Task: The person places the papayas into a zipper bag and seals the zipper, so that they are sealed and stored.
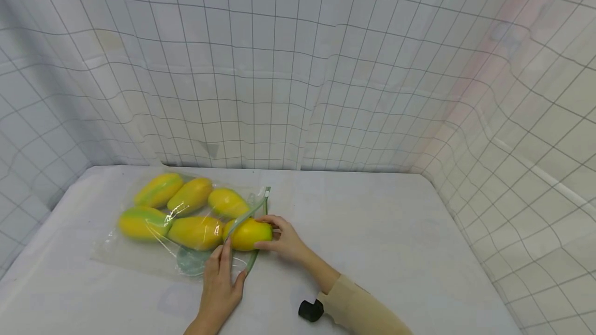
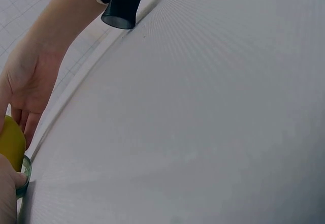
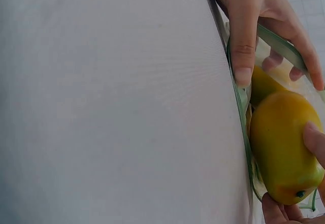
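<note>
A clear zip bag (image 1: 139, 260) with a green-edged mouth lies on the table, several yellow-green mangoes inside it in two rows. My right hand (image 1: 284, 242) grips one more mango (image 1: 249, 235) from its outer end, and that fruit lies partway through the bag's mouth. At the near side of the mouth, my left hand (image 1: 219, 286) holds the green edge strip (image 3: 282, 46), thumb at the lower edge and fingers at the upper one, spreading the two apart. The left wrist view catches only part of the held mango (image 2: 11, 142).
A white-covered table (image 1: 363, 242) spreads out to the right of the bag. Grid-patterned white curtains (image 1: 279, 92) stand behind and at both sides. A black wrist camera (image 1: 310, 310) sits at the right sleeve (image 1: 354, 304).
</note>
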### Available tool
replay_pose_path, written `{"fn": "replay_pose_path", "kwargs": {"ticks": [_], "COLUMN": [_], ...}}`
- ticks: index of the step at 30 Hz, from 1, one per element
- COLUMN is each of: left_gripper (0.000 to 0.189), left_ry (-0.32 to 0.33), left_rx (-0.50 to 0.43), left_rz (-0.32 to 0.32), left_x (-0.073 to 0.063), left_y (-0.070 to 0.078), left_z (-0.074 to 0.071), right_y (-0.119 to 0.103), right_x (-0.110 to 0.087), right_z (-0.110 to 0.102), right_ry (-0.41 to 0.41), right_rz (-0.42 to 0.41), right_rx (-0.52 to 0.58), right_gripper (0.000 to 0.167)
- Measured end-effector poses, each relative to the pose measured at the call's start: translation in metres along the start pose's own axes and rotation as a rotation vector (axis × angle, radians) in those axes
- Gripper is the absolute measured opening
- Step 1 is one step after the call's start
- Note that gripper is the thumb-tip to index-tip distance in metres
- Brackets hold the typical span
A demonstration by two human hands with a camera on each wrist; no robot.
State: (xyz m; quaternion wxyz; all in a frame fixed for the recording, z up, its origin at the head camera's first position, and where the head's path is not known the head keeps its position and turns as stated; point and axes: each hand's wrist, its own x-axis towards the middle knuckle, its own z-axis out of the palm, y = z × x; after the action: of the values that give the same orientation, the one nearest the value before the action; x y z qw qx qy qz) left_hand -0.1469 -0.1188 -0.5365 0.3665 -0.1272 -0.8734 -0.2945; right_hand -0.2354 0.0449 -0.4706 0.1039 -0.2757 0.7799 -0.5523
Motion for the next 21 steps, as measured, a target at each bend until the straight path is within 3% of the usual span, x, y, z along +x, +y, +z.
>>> {"fn": "replay_pose_path", "kwargs": {"ticks": [9,21], "left_gripper": [0.091,0.096], "left_ry": [-0.005,-0.012], "left_rx": [0.007,0.007], "left_rz": [-0.014,-0.024], "left_x": [0.000,0.000], "left_y": [0.000,-0.001], "left_z": [0.000,0.001], "right_y": [0.027,-0.011], "right_x": [0.010,0.005], "right_z": [0.015,0.021], "right_ry": [0.041,0.086], "right_rz": [0.004,0.036], "right_rx": [0.008,0.058], "right_gripper": [0.048,0.052]}}
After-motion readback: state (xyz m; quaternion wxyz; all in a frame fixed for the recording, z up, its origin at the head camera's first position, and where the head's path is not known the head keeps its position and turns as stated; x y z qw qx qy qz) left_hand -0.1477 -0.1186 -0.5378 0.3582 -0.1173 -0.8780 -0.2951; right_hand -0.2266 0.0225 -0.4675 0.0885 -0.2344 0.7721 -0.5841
